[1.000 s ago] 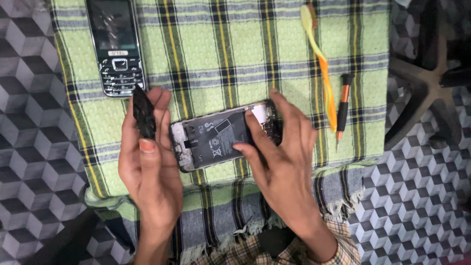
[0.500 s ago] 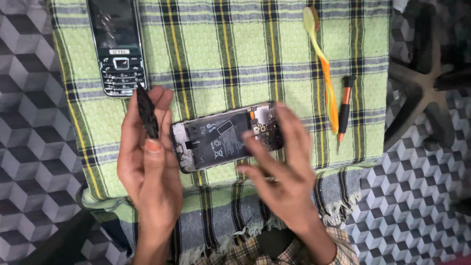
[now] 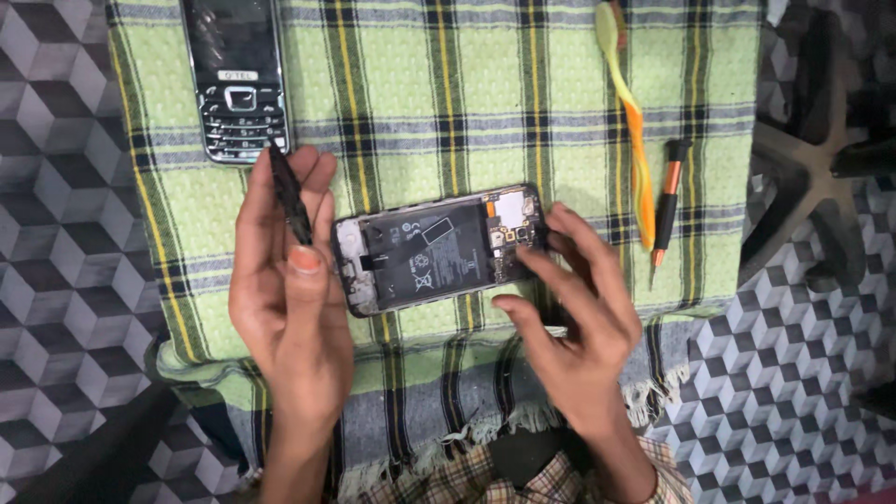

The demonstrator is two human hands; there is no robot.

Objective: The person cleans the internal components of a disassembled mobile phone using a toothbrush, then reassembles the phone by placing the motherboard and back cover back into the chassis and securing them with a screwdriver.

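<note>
- An opened black smartphone with its back cover off (image 3: 439,250) lies flat near the front edge of a green plaid woven cloth (image 3: 560,84), battery and circuit board exposed.
- The left hand (image 3: 285,289) pinches a thin black pry tool (image 3: 289,194) upright, just beside the phone's left end.
- The right hand (image 3: 574,317), fingers spread and holding nothing, touches the phone's right end.
- Bare cloth lies behind the phone; a black keypad phone (image 3: 235,79) rests far left.
- A yellow-orange plastic spudger (image 3: 630,121) and an orange-black screwdriver (image 3: 666,201) lie right.
</note>
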